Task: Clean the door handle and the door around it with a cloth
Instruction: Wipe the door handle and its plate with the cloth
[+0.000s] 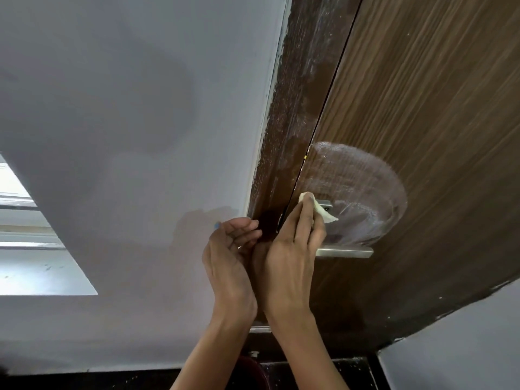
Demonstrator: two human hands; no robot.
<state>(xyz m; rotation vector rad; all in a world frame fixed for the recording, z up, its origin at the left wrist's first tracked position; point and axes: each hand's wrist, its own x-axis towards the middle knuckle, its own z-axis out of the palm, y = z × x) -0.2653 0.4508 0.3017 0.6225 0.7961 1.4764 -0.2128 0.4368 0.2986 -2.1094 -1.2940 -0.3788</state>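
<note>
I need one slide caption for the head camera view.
Right hand presses a cloth at the door handle; left hand rests nearby.

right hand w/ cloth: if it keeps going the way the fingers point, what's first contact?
Likely the door face above the handle plate; the right hand presses the cloth there, fingers pointing up into the whitish smear.

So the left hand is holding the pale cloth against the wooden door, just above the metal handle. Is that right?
Not quite: in the head view it is the right hand that presses the pale cloth against the wooden door, just above the metal handle. The left hand holds no cloth.
</note>
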